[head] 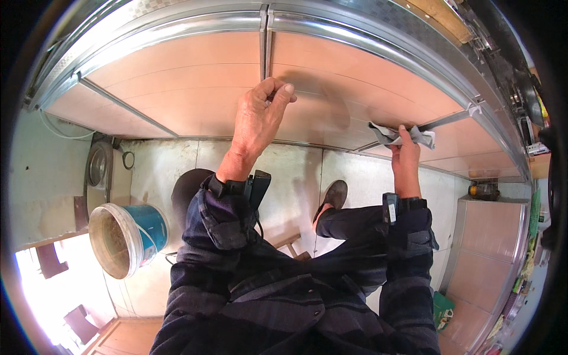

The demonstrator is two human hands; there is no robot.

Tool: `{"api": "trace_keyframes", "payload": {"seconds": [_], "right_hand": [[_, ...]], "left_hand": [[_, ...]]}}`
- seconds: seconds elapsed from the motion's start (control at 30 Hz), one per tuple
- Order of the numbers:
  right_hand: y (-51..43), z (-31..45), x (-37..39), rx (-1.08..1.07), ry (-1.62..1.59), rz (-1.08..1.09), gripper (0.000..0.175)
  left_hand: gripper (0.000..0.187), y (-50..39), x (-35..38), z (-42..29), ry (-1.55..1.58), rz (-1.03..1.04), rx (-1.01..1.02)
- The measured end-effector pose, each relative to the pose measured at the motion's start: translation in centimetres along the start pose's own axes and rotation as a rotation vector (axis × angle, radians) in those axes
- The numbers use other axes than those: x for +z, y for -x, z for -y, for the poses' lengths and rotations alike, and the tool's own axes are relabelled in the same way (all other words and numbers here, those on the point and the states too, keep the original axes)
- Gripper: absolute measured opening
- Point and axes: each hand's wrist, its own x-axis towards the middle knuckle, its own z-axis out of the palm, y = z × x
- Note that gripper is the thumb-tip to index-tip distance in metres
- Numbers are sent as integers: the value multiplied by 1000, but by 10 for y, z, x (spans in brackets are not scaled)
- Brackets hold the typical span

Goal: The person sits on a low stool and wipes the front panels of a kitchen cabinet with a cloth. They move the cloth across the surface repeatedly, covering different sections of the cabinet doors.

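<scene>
My right hand [407, 153] holds a folded grey-and-white cloth [421, 136] against the lower part of a pinkish cabinet front [337, 80], beside a metal frame strip [448, 120]. Its thumb lies over the cloth. My left hand [265, 108] is raised before the upright metal strip [266, 49] between two panels. Its fingers are curled in with the thumb near them, and nothing shows in its grasp. Whether its knuckles touch the panel is hidden. Both wrists carry black strapped devices.
A blue-and-white bucket [153, 228] stands on the pale tiled floor [284, 195] at left. Behind my legs is part of a wooden stool [290, 243]. At right stand another panelled cabinet [483, 248], a dark jar [484, 191] and a green bag [442, 310]. A metal-edged counter [377, 22] runs above.
</scene>
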Motion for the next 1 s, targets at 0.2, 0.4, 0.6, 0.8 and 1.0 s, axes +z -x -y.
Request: {"api": "trace_keyframes", "payload": {"seconds": [0.2, 0.4, 0.6, 0.8, 1.0], "right_hand": [[33, 45, 12, -270, -5, 11, 46], [25, 46, 38, -518, 43, -18, 57], [-1, -21, 26, -373, 128, -120, 45], [-12, -83, 20, -50, 245, -83, 41], [17, -92, 38, -18, 521, 296, 33]], "left_hand": [[30, 2, -8, 3, -19, -21, -17], [29, 5, -16, -3, -49, -10, -7], [26, 7, -18, 4, -11, -7, -41], [20, 9, -21, 15, -57, 115, -138], [28, 21, -18, 33, -282, 405, -117]]}}
